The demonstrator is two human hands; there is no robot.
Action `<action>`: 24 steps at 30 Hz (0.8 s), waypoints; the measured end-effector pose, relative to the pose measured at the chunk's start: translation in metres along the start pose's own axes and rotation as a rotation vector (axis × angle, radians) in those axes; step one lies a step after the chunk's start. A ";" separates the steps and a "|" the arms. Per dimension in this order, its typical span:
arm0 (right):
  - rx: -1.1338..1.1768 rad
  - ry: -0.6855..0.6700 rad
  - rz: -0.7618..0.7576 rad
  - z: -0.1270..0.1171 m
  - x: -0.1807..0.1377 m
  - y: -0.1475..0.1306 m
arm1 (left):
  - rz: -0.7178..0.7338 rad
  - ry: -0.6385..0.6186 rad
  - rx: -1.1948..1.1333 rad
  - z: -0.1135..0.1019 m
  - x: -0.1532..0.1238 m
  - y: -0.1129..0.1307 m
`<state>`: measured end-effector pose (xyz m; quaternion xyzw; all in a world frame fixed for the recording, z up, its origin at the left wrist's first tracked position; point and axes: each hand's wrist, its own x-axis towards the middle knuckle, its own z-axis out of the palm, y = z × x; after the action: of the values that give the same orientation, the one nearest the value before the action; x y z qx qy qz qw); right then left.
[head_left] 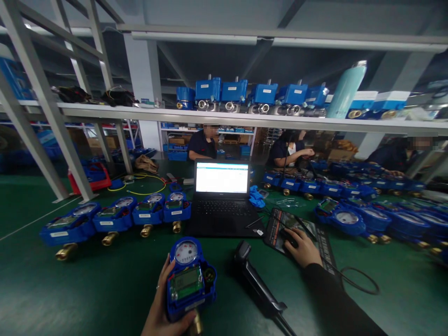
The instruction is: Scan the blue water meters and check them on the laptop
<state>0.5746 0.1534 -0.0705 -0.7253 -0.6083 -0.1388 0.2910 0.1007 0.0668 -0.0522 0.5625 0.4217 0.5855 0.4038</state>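
A blue water meter (187, 275) with a round white dial, a small display on a green circuit board and a brass fitting is gripped by my left hand (163, 303) at the front of the bench. My right hand (303, 247) rests over a black computer mouse (290, 240) on a dark printed mouse pad (275, 226). Between my hands lies a black barcode scanner (257, 282) with its cable running toward me. Behind them stands an open laptop (222, 210), its screen lit with a mostly white page.
Several blue meters (114, 214) line the left, more (371, 219) the right. A metal shelf (224, 119) crosses above, carrying blue valve units (234, 91) and a teal bottle (348, 88). A yellow cable (149, 192) loops beside a red bin (74, 182). Co-workers (203, 144) sit opposite.
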 end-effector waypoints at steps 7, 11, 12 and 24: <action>-0.010 -0.025 0.000 -0.003 0.000 -0.003 | -0.002 -0.010 0.008 -0.001 0.001 0.000; -0.015 -0.006 -0.003 -0.002 0.000 -0.003 | -0.003 -0.021 -0.008 -0.001 0.001 0.000; -0.015 -0.004 -0.002 -0.002 0.000 -0.003 | -0.005 -0.023 -0.018 0.000 0.001 0.001; -0.004 0.015 -0.019 0.004 0.001 0.000 | 0.015 0.058 -0.004 0.008 0.001 0.018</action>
<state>0.5738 0.1563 -0.0728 -0.7189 -0.6127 -0.1483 0.2930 0.1088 0.0621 -0.0347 0.5476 0.4277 0.6052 0.3884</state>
